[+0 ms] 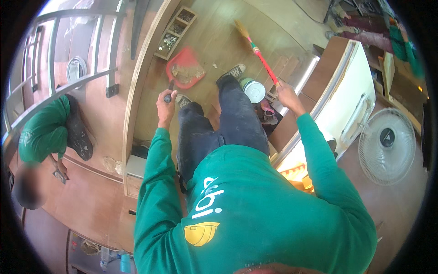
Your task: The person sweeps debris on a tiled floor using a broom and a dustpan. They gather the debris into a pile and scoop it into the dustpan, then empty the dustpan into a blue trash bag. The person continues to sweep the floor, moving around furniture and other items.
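My left hand (166, 104) is closed around the dark handle of a red plastic dustpan (197, 61). The pan rests near the wooden floor, with pale dust and debris in it. In my right hand (286, 97) I hold a broom by its red stick (267, 65). The stick slants away from me, and the straw bristles (241, 28) point at the floor, well apart from the dustpan. A small white scrap (215, 65) lies on the floor between the two.
A lidded bucket (255, 91) stands by my leg. Beyond the dustpan is a divided wooden tray (175, 32) holding small items. A standing fan (387, 137) is at right. A co-worker (46, 133) crouches at left past a plywood edge; another person (376, 34) is at upper right.
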`<action>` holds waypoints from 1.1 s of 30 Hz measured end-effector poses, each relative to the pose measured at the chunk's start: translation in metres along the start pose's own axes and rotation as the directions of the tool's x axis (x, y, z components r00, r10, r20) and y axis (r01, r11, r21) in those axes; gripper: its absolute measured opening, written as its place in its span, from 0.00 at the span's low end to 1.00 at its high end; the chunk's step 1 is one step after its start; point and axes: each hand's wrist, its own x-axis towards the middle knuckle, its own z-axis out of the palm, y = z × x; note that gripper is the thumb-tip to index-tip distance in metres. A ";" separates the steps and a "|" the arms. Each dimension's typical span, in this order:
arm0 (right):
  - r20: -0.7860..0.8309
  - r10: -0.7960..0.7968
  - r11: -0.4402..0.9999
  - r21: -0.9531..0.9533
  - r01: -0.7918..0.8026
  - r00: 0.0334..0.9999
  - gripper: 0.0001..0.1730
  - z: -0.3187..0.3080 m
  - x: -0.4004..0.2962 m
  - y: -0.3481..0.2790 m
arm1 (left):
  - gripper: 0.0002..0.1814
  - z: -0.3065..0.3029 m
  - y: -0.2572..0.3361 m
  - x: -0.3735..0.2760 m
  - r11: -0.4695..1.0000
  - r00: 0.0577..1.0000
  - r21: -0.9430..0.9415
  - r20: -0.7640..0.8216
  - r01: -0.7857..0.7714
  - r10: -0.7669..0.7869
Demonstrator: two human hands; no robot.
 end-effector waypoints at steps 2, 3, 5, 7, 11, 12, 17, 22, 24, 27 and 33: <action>-0.025 -0.217 0.936 -0.289 0.201 0.976 0.19 0.029 0.023 0.021 | 0.20 -0.003 -0.006 -0.011 0.999 0.999 0.018 0.005 -0.035 0.035; 0.051 -0.391 0.789 -0.497 0.363 0.919 0.17 0.054 0.040 0.040 | 0.20 -0.002 -0.006 -0.013 0.999 0.999 0.032 0.023 -0.031 0.031; 0.208 -0.575 0.447 -0.731 0.517 0.791 0.14 0.100 0.068 0.052 | 0.20 0.001 -0.010 -0.012 0.997 0.998 0.066 0.059 -0.030 0.027; 0.320 -0.545 0.379 -0.731 0.568 0.775 0.11 0.142 0.073 0.017 | 0.21 0.001 -0.022 -0.014 0.991 0.996 0.117 0.072 -0.064 0.056; 0.323 -0.398 0.825 -0.284 0.489 0.859 0.07 0.221 0.048 -0.048 | 0.22 0.003 -0.042 -0.009 0.987 0.992 0.113 0.068 -0.114 0.107; 0.332 -0.235 0.972 0.099 0.214 0.914 0.08 0.239 0.033 -0.060 | 0.22 0.004 -0.042 -0.007 0.988 0.993 0.116 0.074 -0.103 0.095; 0.534 0.093 0.756 0.512 -0.409 0.840 0.12 0.247 -0.042 -0.125 | 0.22 -0.006 -0.043 -0.001 0.990 0.992 0.084 0.064 -0.117 0.111; 0.534 -0.011 0.696 0.611 -0.377 0.846 0.12 0.184 -0.103 -0.116 | 0.21 -0.032 -0.067 -0.011 0.994 0.994 -0.036 0.032 -0.106 0.107; 0.446 0.096 0.762 0.542 -0.354 0.890 0.11 0.146 -0.124 -0.111 | 0.22 -0.043 -0.075 -0.018 0.993 0.997 -0.089 0.030 -0.074 0.077; 0.450 0.110 0.728 0.571 -0.380 0.886 0.26 0.085 -0.137 -0.100 | 0.22 -0.059 -0.091 -0.036 0.989 1.000 -0.146 0.002 -0.026 0.027; 0.202 0.124 0.953 0.248 -0.173 0.971 0.21 0.023 -0.079 -0.108 | 0.22 -0.073 -0.099 -0.081 0.975 0.977 -0.195 -0.162 0.108 -0.141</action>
